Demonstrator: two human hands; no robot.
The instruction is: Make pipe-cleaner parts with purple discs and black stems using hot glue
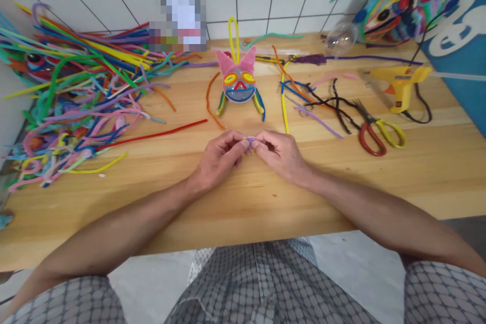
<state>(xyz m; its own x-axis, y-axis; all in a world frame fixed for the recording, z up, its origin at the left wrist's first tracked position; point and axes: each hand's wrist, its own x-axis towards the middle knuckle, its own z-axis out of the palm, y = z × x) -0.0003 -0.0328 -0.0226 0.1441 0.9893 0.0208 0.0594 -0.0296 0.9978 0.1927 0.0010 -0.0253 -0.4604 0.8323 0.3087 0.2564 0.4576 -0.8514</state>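
Note:
My left hand [219, 158] and my right hand [280, 153] meet over the middle of the wooden table [243, 197]. Both pinch a small purple pipe-cleaner piece [251, 139] between their fingertips; most of it is hidden by the fingers. Just beyond the hands lies a pipe-cleaner animal face [239, 82] with pink ears, yellow-ringed eyes and a tall yellow loop on top.
A big heap of coloured pipe cleaners [76, 91] covers the left of the table, with a red one [152, 135] stretched toward the hands. Red-and-yellow scissors [374, 129], a yellow glue gun [400, 86], loose stems [304, 96] and a finished colourful craft [398, 5] lie right.

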